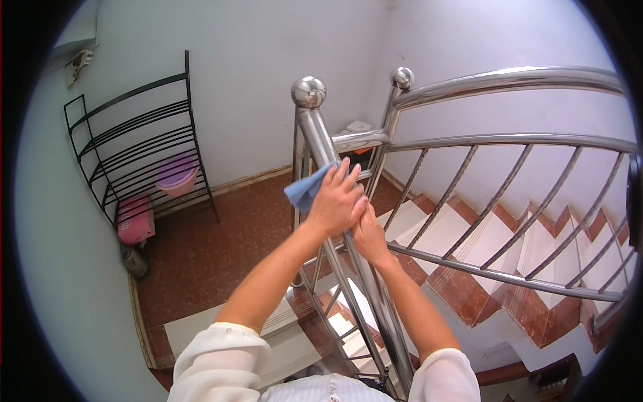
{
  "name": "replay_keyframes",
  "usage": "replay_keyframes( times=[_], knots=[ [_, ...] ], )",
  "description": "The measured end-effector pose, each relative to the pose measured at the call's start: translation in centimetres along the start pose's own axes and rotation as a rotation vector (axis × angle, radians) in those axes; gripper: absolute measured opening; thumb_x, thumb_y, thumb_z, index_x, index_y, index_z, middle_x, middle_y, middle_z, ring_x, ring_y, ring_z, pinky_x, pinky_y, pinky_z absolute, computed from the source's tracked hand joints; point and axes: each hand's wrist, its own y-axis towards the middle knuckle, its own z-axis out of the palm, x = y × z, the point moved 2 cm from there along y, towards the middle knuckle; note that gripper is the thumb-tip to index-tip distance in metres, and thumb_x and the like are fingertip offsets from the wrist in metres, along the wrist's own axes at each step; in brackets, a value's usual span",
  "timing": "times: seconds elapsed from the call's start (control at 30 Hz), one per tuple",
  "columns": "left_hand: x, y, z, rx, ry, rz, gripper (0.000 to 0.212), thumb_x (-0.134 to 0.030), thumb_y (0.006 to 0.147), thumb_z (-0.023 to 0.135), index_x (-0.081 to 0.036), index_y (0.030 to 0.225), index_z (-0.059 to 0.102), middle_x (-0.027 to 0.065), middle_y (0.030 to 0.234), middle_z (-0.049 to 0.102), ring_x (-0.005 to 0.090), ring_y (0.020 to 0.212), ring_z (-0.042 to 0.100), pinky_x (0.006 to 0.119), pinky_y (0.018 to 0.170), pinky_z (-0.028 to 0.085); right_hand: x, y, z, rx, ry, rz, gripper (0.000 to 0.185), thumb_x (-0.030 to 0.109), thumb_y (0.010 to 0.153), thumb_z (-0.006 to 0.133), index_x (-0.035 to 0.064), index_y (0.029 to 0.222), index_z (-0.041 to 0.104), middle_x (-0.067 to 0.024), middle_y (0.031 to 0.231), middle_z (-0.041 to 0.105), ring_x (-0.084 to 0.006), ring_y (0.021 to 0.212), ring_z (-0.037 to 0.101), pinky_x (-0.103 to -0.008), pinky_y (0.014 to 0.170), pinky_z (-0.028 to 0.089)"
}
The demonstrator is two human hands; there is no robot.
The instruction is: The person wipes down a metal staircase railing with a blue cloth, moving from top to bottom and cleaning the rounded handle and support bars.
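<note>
A polished metal stair handrail [317, 133] runs from a post topped by a shiny metal ball [308, 92] down towards my body. My left hand [337, 200] presses a folded blue cloth [306, 192] onto the rail; a corner of the cloth sticks out to its left. Just below and to the right, my right hand [369, 233] is around the same rail, close against the left hand. Its fingers are partly hidden, and a little blue shows beneath them.
A second banister [502, 83] with twisted bars curves right beside tiled stairs [452, 231]. Against the left wall stands a black metal rack [140, 130], with purple and pink basins [178, 176], a pink box [135, 218] and a dark cylindrical container [133, 261] near it. Steps descend below me.
</note>
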Motion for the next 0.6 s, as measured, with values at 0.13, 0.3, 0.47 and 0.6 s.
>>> replay_keyframes(
  times=[0.13,0.3,0.47,0.6],
  knots=[
    [4.5,4.7,-0.6,0.117,0.148,0.045,0.029,-0.025,0.089,0.047,-0.006,0.090,0.069,0.0132,0.128,0.054,0.0334,0.130,0.038,0.047,0.111,0.023,-0.1,6.6,0.7,0.013,-0.007,-0.019,0.041,0.024,0.095,0.044,0.0007,0.128,0.040,-0.0265,0.121,0.048,-0.0454,0.110,0.049,-0.0479,0.088,0.043],
    [7.9,6.2,-0.9,0.074,0.159,-0.068,0.031,-0.026,0.091,0.044,-0.008,0.097,0.068,0.0129,0.134,0.050,0.0316,0.135,0.032,0.048,0.112,0.020,1.4,10.5,2.6,-0.172,0.024,-0.164,0.041,0.025,0.096,0.042,0.0036,0.131,0.038,-0.0263,0.121,0.049,-0.0457,0.108,0.049,-0.0474,0.088,0.043],
    [6.1,4.5,0.0,-0.012,0.044,-0.287,0.023,-0.021,0.087,0.053,-0.010,0.101,0.068,0.0137,0.141,0.042,0.0334,0.137,0.027,0.049,0.112,0.020,0.7,8.5,1.5,-0.007,-0.033,-0.004,0.048,0.029,0.094,0.046,0.0054,0.134,0.033,-0.0267,0.114,0.051,-0.0474,0.099,0.054,-0.0527,0.080,0.045],
    [4.3,1.1,1.4,-0.243,-0.193,-0.339,0.033,-0.012,0.089,0.051,-0.012,0.121,0.061,0.0168,0.150,0.027,0.0379,0.138,0.024,0.046,0.111,0.023,1.4,5.6,0.9,-0.043,-0.098,0.017,0.053,0.028,0.092,0.051,0.0052,0.135,0.032,-0.0261,0.116,0.050,-0.0474,0.100,0.054,-0.0523,0.082,0.046]
  ],
)
